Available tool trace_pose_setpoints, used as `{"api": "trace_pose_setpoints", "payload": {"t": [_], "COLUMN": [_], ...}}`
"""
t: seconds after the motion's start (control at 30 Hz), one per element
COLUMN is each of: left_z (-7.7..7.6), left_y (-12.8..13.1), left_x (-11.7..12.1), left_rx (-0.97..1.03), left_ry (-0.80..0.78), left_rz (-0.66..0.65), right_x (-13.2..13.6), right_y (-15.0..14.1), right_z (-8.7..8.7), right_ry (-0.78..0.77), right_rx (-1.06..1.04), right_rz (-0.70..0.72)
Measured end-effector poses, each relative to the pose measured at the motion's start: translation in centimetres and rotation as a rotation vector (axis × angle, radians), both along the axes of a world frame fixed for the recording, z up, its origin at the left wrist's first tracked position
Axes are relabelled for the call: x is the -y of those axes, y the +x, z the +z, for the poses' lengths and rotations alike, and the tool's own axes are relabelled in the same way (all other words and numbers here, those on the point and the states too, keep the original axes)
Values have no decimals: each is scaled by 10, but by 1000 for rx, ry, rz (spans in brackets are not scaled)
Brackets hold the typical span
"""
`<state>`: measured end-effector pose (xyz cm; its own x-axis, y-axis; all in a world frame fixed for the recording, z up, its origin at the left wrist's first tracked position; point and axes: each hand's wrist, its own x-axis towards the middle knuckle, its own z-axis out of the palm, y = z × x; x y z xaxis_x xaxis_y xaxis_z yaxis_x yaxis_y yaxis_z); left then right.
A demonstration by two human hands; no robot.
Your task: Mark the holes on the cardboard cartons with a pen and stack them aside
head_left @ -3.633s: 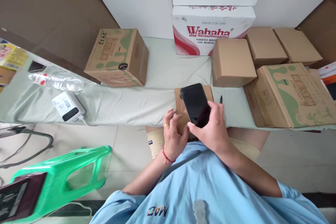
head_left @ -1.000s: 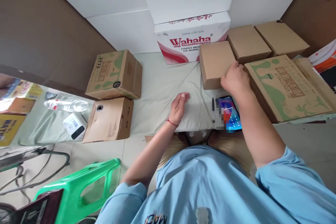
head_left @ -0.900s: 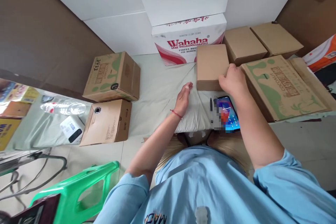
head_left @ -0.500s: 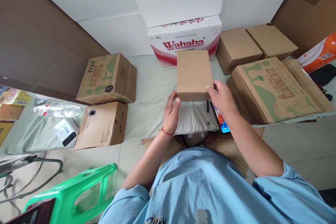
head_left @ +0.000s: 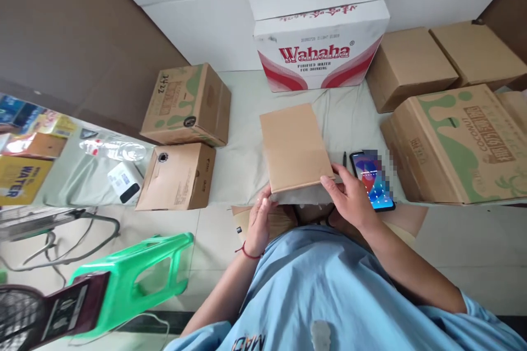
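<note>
A plain brown cardboard box [head_left: 293, 148] lies on the cloth-covered table [head_left: 247, 137] right in front of me. My left hand [head_left: 260, 225] grips its near left corner from below the table edge. My right hand [head_left: 349, 197] holds its near right corner, thumb on the top face. A phone [head_left: 373, 180] with a lit screen lies on the table just right of my right hand. A black pen [head_left: 345, 158] lies between the box and the phone.
A white and red Wahaha carton [head_left: 323, 46] stands at the back. Coconut-print cartons sit at left [head_left: 187, 101] and right [head_left: 461, 142], with plain brown boxes at the back right [head_left: 409, 63] and one at left [head_left: 177, 175]. A green plastic stool [head_left: 132, 279] stands at lower left.
The phone has gone from my hands onto the table. Both hands have pulled the plain box from the right-hand stack to the table edge in front of me.
</note>
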<state>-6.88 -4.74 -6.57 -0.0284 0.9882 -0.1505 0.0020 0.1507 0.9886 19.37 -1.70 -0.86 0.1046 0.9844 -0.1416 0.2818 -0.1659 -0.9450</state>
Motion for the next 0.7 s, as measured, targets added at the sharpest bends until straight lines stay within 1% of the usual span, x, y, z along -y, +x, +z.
{"api": "trace_pose_setpoints", "payload": {"t": [0.07, 0.17, 0.23, 0.27, 0.33, 0.4, 0.47, 0.57, 0.63, 0.7], "left_z": [13, 40, 56, 61, 67, 69, 70, 73, 75, 75], "left_y": [1, 2, 5, 8, 14, 19, 22, 18, 12, 5], "left_x": [-2, -3, -3, -2, -1, 1, 3, -1, -10, -20], "left_rx": [-105, -370, -542, -596, -645, -632, -570, -422, -339, -288], "left_ry": [121, 434, 617, 674, 729, 729, 668, 469, 322, 218], "left_rz": [-67, -149, -160, -156, -154, -154, -124, 1, 77, 123], "right_x": [-2, -1, 1, 3, 6, 10, 13, 19, 24, 29], "right_y": [3, 7, 8, 8, 6, 4, 2, -2, -6, -10], "right_z": [1, -1, -6, -9, -16, -20, -23, -22, -20, -18], "right_ry": [-62, -163, -240, -273, -319, -340, -325, -266, -228, -198], "right_rx": [-203, -573, -747, -807, -882, -928, -908, -761, -644, -583], "right_rz": [-51, -175, -204, -206, -200, -197, -197, -164, -109, -47]}}
